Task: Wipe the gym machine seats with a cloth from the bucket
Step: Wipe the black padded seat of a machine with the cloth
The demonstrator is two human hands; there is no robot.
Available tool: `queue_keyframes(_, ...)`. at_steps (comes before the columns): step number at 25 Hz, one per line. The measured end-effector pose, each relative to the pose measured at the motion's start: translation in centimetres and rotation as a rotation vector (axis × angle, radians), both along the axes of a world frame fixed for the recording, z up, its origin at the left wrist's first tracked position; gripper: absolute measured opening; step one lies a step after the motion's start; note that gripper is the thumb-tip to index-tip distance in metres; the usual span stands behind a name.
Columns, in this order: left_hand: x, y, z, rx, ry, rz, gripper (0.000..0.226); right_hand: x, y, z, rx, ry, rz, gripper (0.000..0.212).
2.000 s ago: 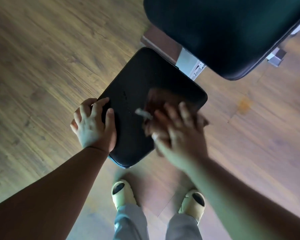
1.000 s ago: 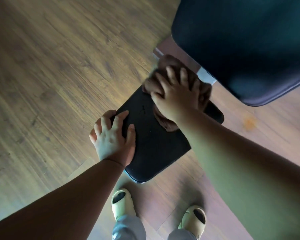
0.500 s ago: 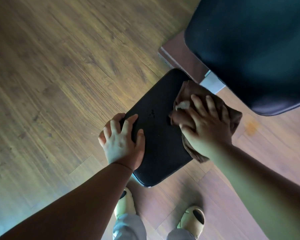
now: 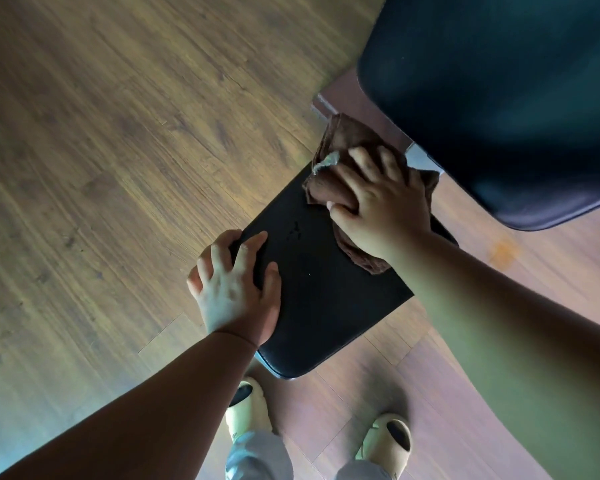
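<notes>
- While half a second ago the right hand [image 4: 381, 202] pressed the brown cloth [image 4: 347, 140] near the middle of the black seat pad [image 4: 326, 299], it now lies at the pad's far end, with the cloth bunched ahead of the fingertips and spilling past the pad's far edge.
- Its fingers are spread flat on the cloth, pressing it down; the thumb lies along the cloth's near side, and a fold shows under the wrist.
- A pale tag [image 4: 326, 160] on the cloth sits just beyond the index finger, as before.
- The left hand [image 4: 234, 289] stays where it was, on the pad's left edge: fingers curled over the rim, thumb laid on top, grasping the pad.
- The larger black backrest pad [image 4: 499, 98] hangs just beyond and to the right of the right hand, close above the cloth.
- Below both forearms, two pale sandals [image 4: 248, 407] stand on the wooden floor [image 4: 118, 133], with grey trouser legs [image 4: 257, 455] at the bottom edge, unchanged.
</notes>
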State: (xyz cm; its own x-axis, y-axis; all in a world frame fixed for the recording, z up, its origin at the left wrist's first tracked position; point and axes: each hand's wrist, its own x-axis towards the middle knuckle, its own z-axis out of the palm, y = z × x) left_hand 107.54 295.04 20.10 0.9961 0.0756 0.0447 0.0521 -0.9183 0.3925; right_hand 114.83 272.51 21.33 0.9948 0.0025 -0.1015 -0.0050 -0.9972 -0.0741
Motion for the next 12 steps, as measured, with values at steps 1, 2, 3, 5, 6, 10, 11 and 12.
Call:
queue_keyframes(1, 0.1, 0.0, 0.0, 0.002, -0.003, 0.000, 0.047, 1.2, 0.4, 0.3, 0.018, 0.048, -0.053, 0.064)
queue_keyframes(2, 0.1, 0.0, 0.0, 0.002, -0.003, 0.002, 0.047, 2.9, 1.5, 0.5, 0.037, 0.087, -0.082, 0.063)
queue_keyframes(3, 0.2, 0.0, -0.1, 0.002, -0.003, 0.005, 0.047, 4.4, 3.0, 0.9, 0.040, 0.121, -0.051, 0.060)
queue_keyframes(5, 0.1, 0.0, -0.2, 0.005, -0.004, 0.012, 0.048, 6.1, 5.9, 1.3, 0.024, 0.157, 0.218, 0.054)
queue_keyframes(6, 0.1, 0.0, -0.1, 0.005, -0.003, 0.013, 0.048, 6.2, 6.8, 1.5, 0.037, 0.152, 0.380, 0.052)
queue_keyframes(10, 0.2, 0.0, -0.1, 0.003, 0.001, 0.020, 0.047, 6.4, 5.7, 1.1, 0.085, 0.097, 0.559, 0.054)
queue_keyframes(11, 0.2, 0.0, -0.1, -0.004, 0.001, 0.020, 0.047, 6.9, 5.0, 0.9, 0.052, 0.080, 0.506, 0.056)
queue_keyframes(12, 0.1, 0.1, -0.1, -0.012, 0.004, 0.018, 0.047, 7.6, 4.3, 0.9, 0.026, 0.070, 0.418, 0.057)
